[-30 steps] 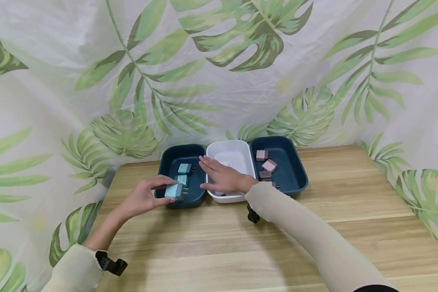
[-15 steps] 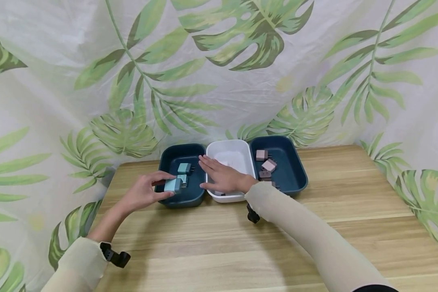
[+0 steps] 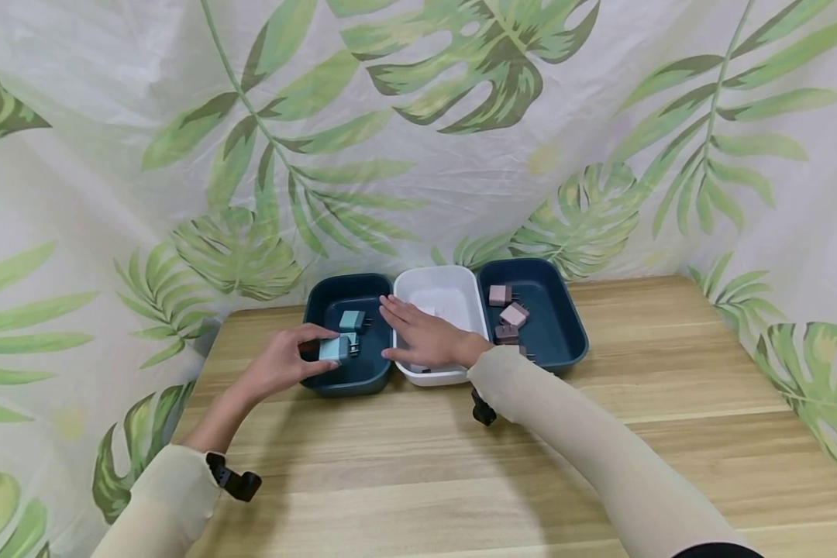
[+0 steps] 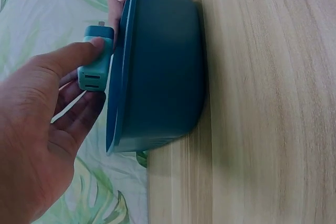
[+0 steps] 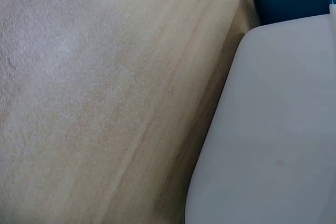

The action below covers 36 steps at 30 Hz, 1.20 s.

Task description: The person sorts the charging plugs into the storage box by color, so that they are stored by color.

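Note:
My left hand (image 3: 279,364) pinches a teal USB charger (image 3: 332,349) between thumb and fingers over the near left part of the left dark blue bin (image 3: 373,380). Two slots show on the charger's end in the left wrist view, and its prongs point away from the palm. Two other teal chargers lie in that bin: one (image 3: 352,320) farther back, another partly hidden behind the held one. My right hand (image 3: 425,337) lies with fingers extended across the white bin (image 3: 453,287), fingertips at the rim beside the left bin. It covers much of the white bin's contents.
To the right, a second dark blue bin (image 3: 558,333) holds several pink and brownish chargers (image 3: 514,315). The three bins stand side by side near the back of the wooden table (image 3: 404,457). Behind them hangs a leaf-patterned cloth (image 3: 460,178).
My left hand and its teal charger have shifted slightly away from me, and the left forearm has swung a little to the right. The right hand has stayed in place.

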Tool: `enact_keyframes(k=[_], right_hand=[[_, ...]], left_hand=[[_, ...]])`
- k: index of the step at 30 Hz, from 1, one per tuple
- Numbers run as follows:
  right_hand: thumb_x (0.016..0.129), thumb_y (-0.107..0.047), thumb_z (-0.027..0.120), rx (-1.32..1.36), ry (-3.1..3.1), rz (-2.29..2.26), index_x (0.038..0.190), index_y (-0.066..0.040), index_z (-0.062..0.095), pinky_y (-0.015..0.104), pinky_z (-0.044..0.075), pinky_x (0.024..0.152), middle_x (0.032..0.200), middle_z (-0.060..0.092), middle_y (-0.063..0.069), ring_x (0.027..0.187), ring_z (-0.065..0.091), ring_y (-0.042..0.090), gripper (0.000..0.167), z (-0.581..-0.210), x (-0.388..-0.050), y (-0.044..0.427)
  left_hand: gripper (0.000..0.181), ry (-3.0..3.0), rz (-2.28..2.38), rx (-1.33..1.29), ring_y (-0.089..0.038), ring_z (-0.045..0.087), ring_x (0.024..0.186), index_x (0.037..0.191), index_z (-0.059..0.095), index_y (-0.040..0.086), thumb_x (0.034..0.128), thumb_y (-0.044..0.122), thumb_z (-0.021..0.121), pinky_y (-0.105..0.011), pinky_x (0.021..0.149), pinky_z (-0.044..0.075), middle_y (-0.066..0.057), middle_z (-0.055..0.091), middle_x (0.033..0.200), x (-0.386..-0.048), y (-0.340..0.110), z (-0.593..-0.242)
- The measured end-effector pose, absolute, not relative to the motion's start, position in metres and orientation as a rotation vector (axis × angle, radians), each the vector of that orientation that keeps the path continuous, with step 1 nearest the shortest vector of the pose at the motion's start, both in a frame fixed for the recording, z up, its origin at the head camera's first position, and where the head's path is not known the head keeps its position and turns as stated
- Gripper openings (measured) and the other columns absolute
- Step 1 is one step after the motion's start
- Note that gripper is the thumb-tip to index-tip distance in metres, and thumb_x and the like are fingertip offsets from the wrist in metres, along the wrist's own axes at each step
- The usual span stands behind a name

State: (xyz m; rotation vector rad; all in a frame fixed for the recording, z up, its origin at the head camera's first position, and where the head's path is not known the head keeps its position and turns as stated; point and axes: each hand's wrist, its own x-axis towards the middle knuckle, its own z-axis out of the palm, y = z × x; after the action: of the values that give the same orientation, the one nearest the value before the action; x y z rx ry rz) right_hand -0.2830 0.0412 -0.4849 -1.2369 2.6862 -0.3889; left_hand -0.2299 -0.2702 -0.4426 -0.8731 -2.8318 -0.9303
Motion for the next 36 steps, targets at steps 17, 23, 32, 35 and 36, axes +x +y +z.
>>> enact_keyframes(k=[17, 23, 32, 35, 36], right_hand=[[0.109, -0.064, 0.037, -1.242, 2.679, -0.396, 0.171, -0.011, 0.002, 0.032, 0.002, 0.131, 0.179, -0.006, 0.005, 0.164, -0.008, 0.019, 0.088, -0.484, -0.283, 0.042], [0.109, -0.064, 0.038, -1.242, 2.674, -0.399, 0.171, -0.012, 0.001, 0.032, 0.001, 0.131, 0.179, -0.007, 0.004, 0.164, -0.009, 0.018, 0.089, -0.486, -0.284, 0.042], [0.109, -0.064, 0.038, -1.234, 2.675, -0.399, 0.171, -0.009, 0.004, 0.033, 0.0, 0.131, 0.179, -0.007, 0.004, 0.164, -0.009, 0.018, 0.089, -0.487, -0.284, 0.04], [0.109, -0.065, 0.037, -1.23, 2.678, -0.389, 0.171, -0.01, 0.003, 0.032, 0.0, 0.131, 0.179, -0.008, 0.003, 0.164, -0.01, 0.017, 0.089, -0.486, -0.284, 0.041], [0.109, -0.065, 0.037, -1.23, 2.679, -0.385, 0.171, -0.011, 0.003, 0.032, 0.0, 0.131, 0.179, -0.008, 0.003, 0.164, -0.01, 0.017, 0.089, -0.486, -0.284, 0.041]], left_hand=[[0.044, -2.926, -0.881, -0.856, -0.032, 0.069, 0.112, 0.121, 0.077, 0.003, 0.083, 0.016, 0.093, -0.056, 0.098, 0.057, -0.017, 0.075, 0.123, -0.239, -0.26, -0.454], [0.043, -2.952, -0.866, -0.854, -0.032, 0.07, 0.111, 0.12, 0.078, 0.004, 0.0822, 0.018, 0.093, -0.056, 0.098, 0.056, -0.017, 0.075, 0.121, -0.243, -0.257, -0.459], [0.044, -2.983, -0.844, -0.87, -0.031, 0.07, 0.111, 0.119, 0.078, 0.003, 0.0817, 0.019, 0.094, -0.055, 0.098, 0.056, -0.017, 0.076, 0.119, -0.248, -0.255, -0.465], [0.043, -2.976, -0.812, -0.901, -0.031, 0.07, 0.111, 0.118, 0.079, 0.002, 0.0815, 0.019, 0.094, -0.054, 0.098, 0.057, -0.016, 0.076, 0.118, -0.25, -0.255, -0.467], [0.043, -2.972, -0.794, -0.914, -0.03, 0.071, 0.11, 0.118, 0.079, 0.002, 0.0813, 0.019, 0.094, -0.054, 0.097, 0.057, -0.016, 0.077, 0.117, -0.251, -0.254, -0.468]])
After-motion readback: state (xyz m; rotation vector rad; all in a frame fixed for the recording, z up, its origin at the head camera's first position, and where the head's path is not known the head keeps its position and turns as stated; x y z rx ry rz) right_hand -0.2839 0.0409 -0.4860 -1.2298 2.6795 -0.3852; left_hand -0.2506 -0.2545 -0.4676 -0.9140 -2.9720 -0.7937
